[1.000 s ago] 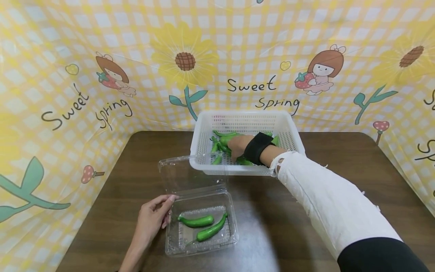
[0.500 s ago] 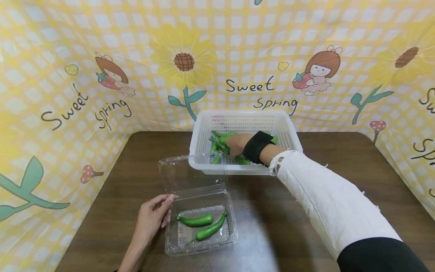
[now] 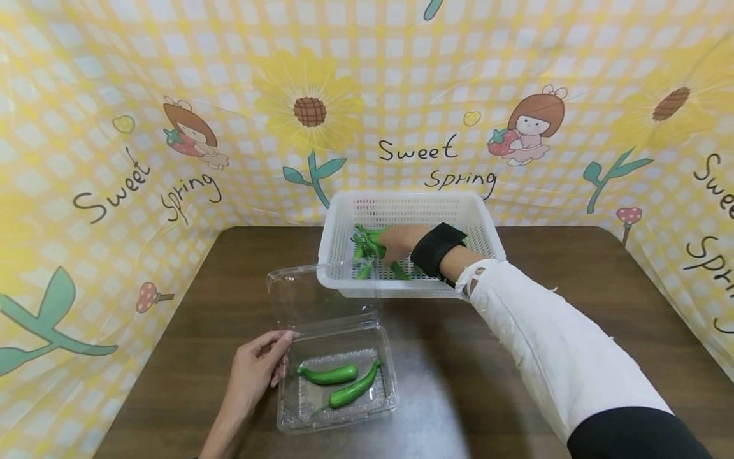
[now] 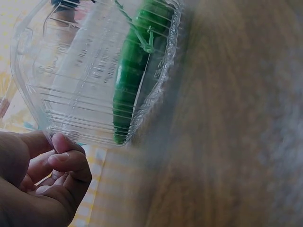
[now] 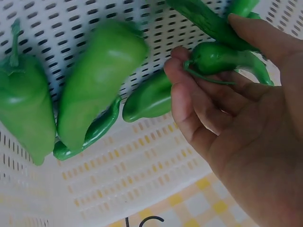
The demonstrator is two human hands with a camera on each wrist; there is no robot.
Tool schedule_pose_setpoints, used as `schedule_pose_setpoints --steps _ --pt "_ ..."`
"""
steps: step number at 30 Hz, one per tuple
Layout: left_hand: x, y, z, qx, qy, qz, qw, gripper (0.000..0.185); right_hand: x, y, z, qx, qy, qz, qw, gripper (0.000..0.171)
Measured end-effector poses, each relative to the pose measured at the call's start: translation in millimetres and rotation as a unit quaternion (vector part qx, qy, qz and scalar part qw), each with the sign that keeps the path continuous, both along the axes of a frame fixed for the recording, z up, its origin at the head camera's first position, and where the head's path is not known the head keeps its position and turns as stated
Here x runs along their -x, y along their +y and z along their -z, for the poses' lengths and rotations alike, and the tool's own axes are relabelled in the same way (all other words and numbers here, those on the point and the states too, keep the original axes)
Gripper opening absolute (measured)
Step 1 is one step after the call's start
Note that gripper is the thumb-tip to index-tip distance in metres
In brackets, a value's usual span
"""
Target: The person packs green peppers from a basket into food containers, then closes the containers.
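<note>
My left hand (image 3: 258,366) pinches the left edge of a clear plastic clamshell box (image 3: 283,408) at its hinge corner, thumb against forefinger. Two green peppers (image 3: 350,390) lie in the box, whose clear lid (image 3: 321,296) stands raised at the back. My right hand (image 3: 401,245) reaches down into a white slotted basket (image 3: 327,255) behind the box. In the right wrist view its fingers curl round a small green pepper (image 5: 210,56) with a thin stem. The thumb touches a darker long pepper (image 5: 208,23) beside it.
Several more green peppers lie in the basket, among them a fat light-green one (image 5: 102,80) and a stemmed one (image 5: 26,104). The lid's top edge overlaps the basket's front left corner in the head view. A yellow checked cloth (image 3: 229,51) hangs behind the brown table (image 3: 189,344).
My right hand has shifted slightly within the basket, and a pepper beneath it shows at a different angle. My left hand keeps its place at the box. The head view has shifted a little.
</note>
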State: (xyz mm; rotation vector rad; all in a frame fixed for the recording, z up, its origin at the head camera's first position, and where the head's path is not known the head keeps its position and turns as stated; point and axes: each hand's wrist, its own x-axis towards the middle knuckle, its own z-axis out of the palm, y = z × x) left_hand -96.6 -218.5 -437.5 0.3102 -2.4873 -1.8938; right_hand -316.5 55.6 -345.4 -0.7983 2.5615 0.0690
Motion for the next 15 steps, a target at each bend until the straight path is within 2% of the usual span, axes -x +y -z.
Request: schedule_pose_setpoints --steps 6,15 --pt "-0.8 -0.6 0.8 0.007 -0.004 0.000 1.0000 0.030 0.2 1.7 -1.9 0.014 0.002 0.013 1.000 0.022" --pt "0.1 0.8 1.5 -0.001 0.008 -0.001 1.0000 0.029 0.6 10.4 -7.3 0.030 0.012 -0.002 0.999 0.029"
